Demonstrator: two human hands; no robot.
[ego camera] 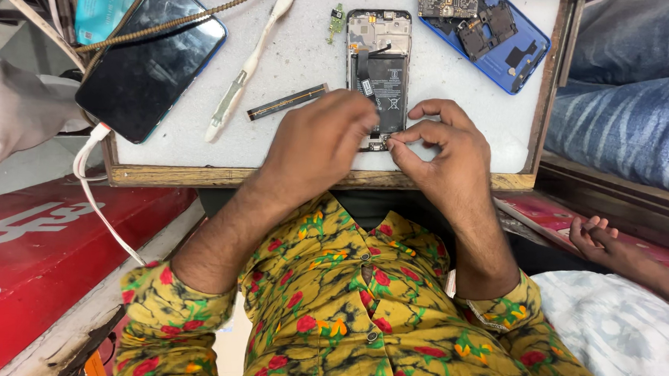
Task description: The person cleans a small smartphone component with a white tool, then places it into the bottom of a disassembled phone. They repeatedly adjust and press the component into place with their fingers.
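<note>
An opened phone (378,69) with its back cover off lies on a white foam-topped tray (299,145), its battery and board showing. My left hand (317,146) rests over the phone's lower left edge, fingers curled onto it. My right hand (437,151) pinches at the phone's bottom end, thumb and forefinger pressed together on a small part there that I cannot make out. Both hands touch the phone at its near end.
On the tray lie a black phone (148,56) with a white cable, a white brush (246,67), a black strip (287,102), a small green board (336,21) and a blue back cover (492,33) with parts. Another person's hand (599,241) rests at right.
</note>
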